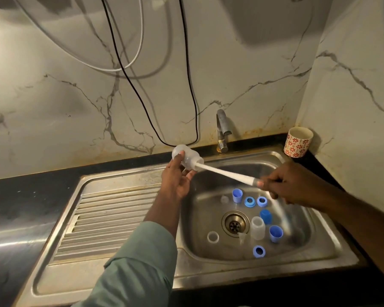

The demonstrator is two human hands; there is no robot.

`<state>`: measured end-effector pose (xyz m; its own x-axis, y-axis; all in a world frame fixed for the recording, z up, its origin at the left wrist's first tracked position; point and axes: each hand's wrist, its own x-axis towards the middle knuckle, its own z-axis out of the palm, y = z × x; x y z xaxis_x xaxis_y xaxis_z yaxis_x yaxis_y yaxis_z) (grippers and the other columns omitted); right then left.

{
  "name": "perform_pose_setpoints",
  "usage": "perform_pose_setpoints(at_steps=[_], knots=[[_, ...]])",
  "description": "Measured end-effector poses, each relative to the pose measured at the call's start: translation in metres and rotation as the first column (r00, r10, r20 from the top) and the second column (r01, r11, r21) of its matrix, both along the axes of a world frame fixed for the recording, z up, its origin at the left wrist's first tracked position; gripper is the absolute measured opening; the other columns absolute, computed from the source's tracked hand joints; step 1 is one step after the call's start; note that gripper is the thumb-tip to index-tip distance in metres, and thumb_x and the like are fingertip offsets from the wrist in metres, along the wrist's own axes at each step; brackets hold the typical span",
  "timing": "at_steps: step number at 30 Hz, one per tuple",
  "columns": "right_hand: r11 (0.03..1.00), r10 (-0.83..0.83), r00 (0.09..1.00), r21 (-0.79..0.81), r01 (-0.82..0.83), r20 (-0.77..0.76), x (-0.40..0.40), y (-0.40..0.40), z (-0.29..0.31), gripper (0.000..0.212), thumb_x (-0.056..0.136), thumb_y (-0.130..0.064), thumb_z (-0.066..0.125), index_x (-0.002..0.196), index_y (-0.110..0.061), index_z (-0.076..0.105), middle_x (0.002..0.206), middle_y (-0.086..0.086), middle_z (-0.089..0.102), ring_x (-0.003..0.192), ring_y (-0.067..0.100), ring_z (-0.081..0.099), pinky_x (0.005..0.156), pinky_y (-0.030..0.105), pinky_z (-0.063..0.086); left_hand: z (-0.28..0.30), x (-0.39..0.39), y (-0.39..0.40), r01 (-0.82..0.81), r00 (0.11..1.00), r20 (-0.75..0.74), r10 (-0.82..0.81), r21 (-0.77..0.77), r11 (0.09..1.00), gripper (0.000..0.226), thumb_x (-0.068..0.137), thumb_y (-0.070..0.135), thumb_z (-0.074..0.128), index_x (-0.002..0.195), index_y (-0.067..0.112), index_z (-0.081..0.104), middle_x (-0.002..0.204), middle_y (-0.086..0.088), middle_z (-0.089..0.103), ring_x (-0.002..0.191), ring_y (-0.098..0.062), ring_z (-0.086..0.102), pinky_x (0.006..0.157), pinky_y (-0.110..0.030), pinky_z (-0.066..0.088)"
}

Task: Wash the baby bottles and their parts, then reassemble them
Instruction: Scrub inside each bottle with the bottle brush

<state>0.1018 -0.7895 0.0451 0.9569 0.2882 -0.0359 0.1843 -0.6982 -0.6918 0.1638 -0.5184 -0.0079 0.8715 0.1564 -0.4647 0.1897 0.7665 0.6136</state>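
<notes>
In the steel sink (319, 260) nearest the viewer lie blue rings, blue caps and a second clear bottle (257, 228) around the drain. Above the basin, the right hand (284, 182) grips the white brush handle (226, 175), its head inside the clear baby bottle (187, 157). The left hand (177, 178) holds that bottle on its side with curled fingers, below the tap (222, 129).

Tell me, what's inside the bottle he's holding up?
The white brush goes in through the bottle mouth. Its handle shows; the tip inside is blurred by the cloudy plastic.
</notes>
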Motion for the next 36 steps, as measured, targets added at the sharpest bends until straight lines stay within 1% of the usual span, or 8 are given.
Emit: perform_pose_setpoints(at_steps=[3,7,13,17,22,29,32,36], knots=[[0.976,-0.118,0.985,0.17,0.139,-0.124,0.002,0.0,-0.005,0.031,0.09,-0.031,0.064,0.067,-0.011,0.067,0.057,0.006,0.066,0.038,0.004,0.05,0.041,0.02,0.04,0.0,0.002,0.0,0.029,0.999,0.021,-0.029,0.006,1.0,0.063,0.084,0.014,0.078,0.139,0.01,0.047,0.138,-0.021,0.054,0.116,-0.042,0.063,0.079,-0.05,0.062],[0.997,-0.073,0.997,-0.037,0.072,-0.02,-0.005,0.008,-0.022,0.042,0.091,-0.035,0.062,0.061,-0.007,0.062,0.048,0.001,0.056,0.037,0.002,0.047,0.04,0.012,0.037,-0.007,0.004,0.0,0.049,0.998,0.027,-0.051,0.055,0.997,0.053,0.086,0.01,0.076,0.133,0.01,0.052,0.134,-0.02,0.054,0.112,-0.041,0.064,0.065,-0.046,0.062],[0.957,-0.146,0.946,0.2,0.21,-0.29,0.004,0.002,-0.02,0.035,0.091,-0.035,0.062,0.069,-0.009,0.068,0.053,0.003,0.064,0.038,0.007,0.048,0.038,0.021,0.038,-0.022,0.006,0.003,0.036,0.998,0.052,-0.034,-0.025,0.999,0.066,0.072,0.017,0.082,0.129,0.009,0.051,0.133,-0.021,0.057,0.113,-0.039,0.065,0.072,-0.044,0.062],[0.991,-0.129,0.987,-0.036,0.126,-0.092,-0.008,0.017,-0.043,0.035,0.093,-0.036,0.059,0.069,-0.012,0.066,0.052,0.005,0.058,0.038,0.002,0.045,0.04,0.014,0.037,-0.03,0.008,0.006,0.181,0.98,0.101,-0.174,-0.064,0.981,0.071,0.077,0.026,0.078,0.139,0.007,0.049,0.135,-0.022,0.056,0.114,-0.04,0.063,0.076,-0.048,0.06],[0.985,0.068,0.997,-0.163,-0.062,0.034,-0.007,0.017,-0.039,0.04,0.093,-0.034,0.059,0.055,-0.024,0.053,0.041,-0.006,0.046,0.041,0.003,0.044,0.046,0.013,0.038,-0.02,0.021,0.001,0.277,0.961,0.047,-0.274,-0.108,0.955,0.067,0.081,0.071,0.065,0.085,0.007,0.048,0.076,-0.011,0.044,0.064,-0.022,0.045,0.064,-0.035,0.044],[0.957,-0.153,0.987,0.241,0.16,-0.048,-0.004,0.028,-0.049,0.01,0.088,-0.028,0.065,0.081,-0.026,0.07,0.059,0.002,0.066,0.047,0.006,0.058,0.043,0.014,0.044,-0.014,0.019,-0.001,0.053,0.994,0.1,-0.032,-0.211,0.976,0.051,0.081,0.031,0.074,0.124,0.011,0.054,0.09,-0.007,0.063,0.081,-0.019,0.061,0.074,-0.031,0.053],[0.96,-0.221,0.975,0.178,0.214,0.017,-0.012,0.044,-0.059,0.013,0.092,-0.029,0.06,0.095,-0.026,0.072,0.059,0.005,0.063,0.046,0.008,0.053,0.045,0.025,0.045,-0.011,0.023,-0.003,-0.042,0.991,0.118,0.057,-0.128,0.991,0.057,0.086,0.027,0.075,0.135,0.014,0.049,0.104,-0.011,0.061,0.088,-0.023,0.063,0.071,-0.036,0.058],[0.956,-0.146,0.982,-0.237,0.171,0.122,-0.024,0.066,-0.058,0.029,0.099,-0.035,0.047,0.092,-0.017,0.069,0.056,-0.005,0.051,0.047,0.009,0.046,0.044,0.019,0.032,-0.007,0.04,-0.001,-0.054,0.992,0.122,0.037,0.142,0.988,0.06,0.086,0.024,0.077,0.132,0.025,0.038,0.124,-0.016,0.051,0.098,-0.029,0.062,0.073,-0.04,0.06]])
